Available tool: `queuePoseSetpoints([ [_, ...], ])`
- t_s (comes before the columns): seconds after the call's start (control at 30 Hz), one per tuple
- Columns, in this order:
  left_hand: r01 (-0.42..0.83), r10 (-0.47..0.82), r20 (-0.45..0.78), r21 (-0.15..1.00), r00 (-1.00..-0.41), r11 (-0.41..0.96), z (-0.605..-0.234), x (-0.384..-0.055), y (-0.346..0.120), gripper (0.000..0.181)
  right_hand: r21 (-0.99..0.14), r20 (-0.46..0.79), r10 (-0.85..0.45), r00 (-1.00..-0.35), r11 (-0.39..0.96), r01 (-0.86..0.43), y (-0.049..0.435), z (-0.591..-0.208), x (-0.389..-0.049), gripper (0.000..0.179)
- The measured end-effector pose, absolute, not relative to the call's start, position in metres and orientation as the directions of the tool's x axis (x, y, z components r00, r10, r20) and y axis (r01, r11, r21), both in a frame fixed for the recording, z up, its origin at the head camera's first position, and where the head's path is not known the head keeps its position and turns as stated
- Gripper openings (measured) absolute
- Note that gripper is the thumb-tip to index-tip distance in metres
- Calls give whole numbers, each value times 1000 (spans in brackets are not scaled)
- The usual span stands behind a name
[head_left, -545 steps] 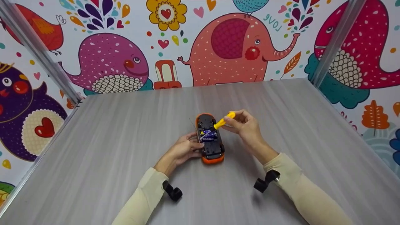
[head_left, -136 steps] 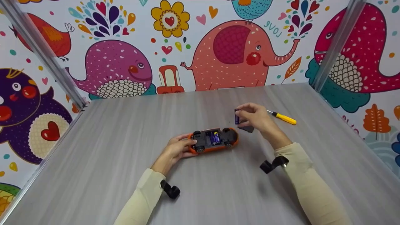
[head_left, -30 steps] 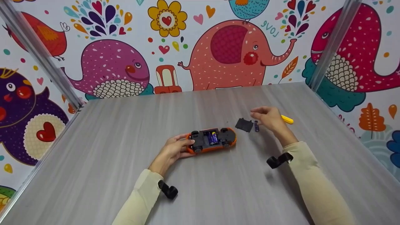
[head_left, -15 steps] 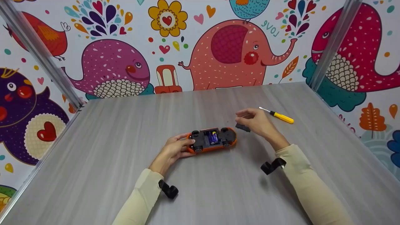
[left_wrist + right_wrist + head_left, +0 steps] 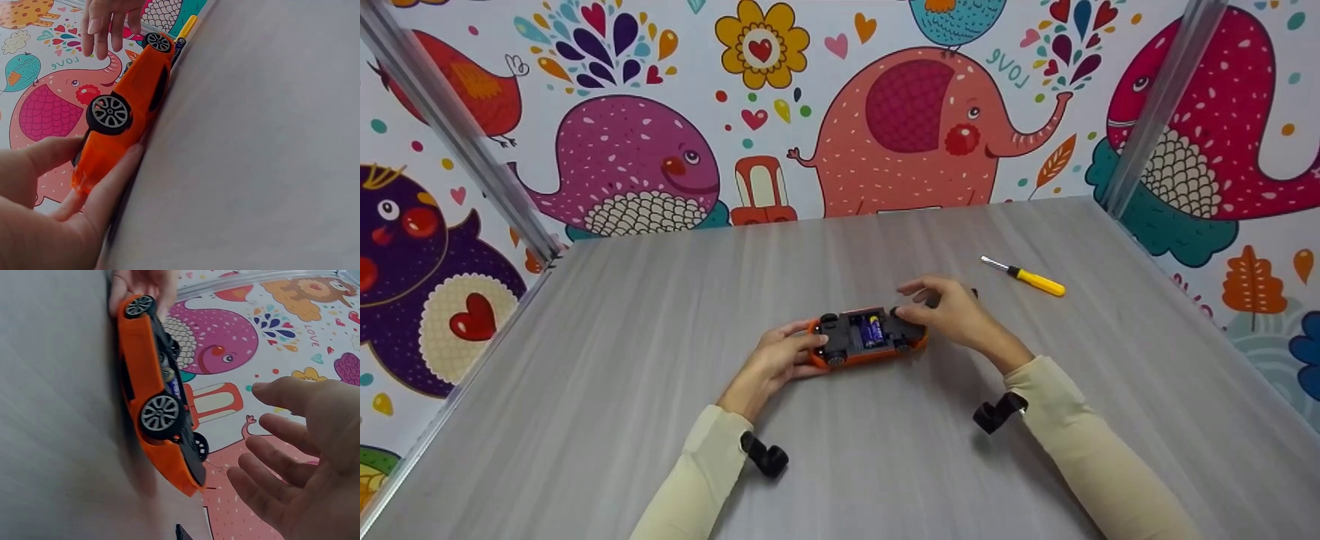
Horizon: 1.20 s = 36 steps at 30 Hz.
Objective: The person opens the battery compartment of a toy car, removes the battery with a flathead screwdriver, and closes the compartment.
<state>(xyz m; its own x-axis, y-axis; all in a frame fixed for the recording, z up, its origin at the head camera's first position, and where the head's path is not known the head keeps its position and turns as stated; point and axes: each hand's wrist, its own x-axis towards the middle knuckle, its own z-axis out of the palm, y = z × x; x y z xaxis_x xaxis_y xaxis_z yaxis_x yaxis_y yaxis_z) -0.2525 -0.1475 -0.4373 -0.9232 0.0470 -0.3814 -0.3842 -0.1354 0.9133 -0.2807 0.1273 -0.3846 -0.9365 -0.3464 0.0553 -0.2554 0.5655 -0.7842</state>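
An orange toy car [image 5: 840, 341] lies upside down on the table, its black underside facing up. Its battery compartment is uncovered, and a purple battery [image 5: 874, 330] shows inside. My left hand [image 5: 772, 364] grips one end of the car, thumb on the underside and fingers beneath. Over the car's other end hovers my right hand [image 5: 956, 311], fingers relaxed and apart; the right wrist view shows nothing in them. Behind that hand, the dark battery cover [image 5: 933, 301] is mostly hidden. A small dark tip [image 5: 975, 293] shows just past the knuckles.
A screwdriver [image 5: 1039, 283] with a yellow handle lies on the grey table [image 5: 697, 292] at the right, beyond my right hand. Walls printed with cartoon animals [image 5: 907, 127] stand at the back and sides, with metal posts [image 5: 1166, 112] at the corners.
Earlier my right hand held the screwdriver, then a battery; the battery was set down beside the cover. In the last second the emptied hand has moved left to the car. My left hand stays put.
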Motion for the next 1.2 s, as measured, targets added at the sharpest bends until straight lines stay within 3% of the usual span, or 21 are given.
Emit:
queuePoseSetpoints([
  [0.27, -385, 44, -383, 912, -923, -141, -436, -252, -148, 55, -735, 144, -392, -909, 573, -364, 117, -392, -273, 38],
  [0.9, -390, 46, -387, 911, -921, -136, -436, -252, -148, 55, -670, 180, -450, -875, 595, -444, 102, -406, -268, 42],
  [1.2, -395, 45, -393, 909, -919, -135, -437, -252, -147, 54, -587, 174, -467, -867, 657, -472, 98, -410, -264, 37],
])
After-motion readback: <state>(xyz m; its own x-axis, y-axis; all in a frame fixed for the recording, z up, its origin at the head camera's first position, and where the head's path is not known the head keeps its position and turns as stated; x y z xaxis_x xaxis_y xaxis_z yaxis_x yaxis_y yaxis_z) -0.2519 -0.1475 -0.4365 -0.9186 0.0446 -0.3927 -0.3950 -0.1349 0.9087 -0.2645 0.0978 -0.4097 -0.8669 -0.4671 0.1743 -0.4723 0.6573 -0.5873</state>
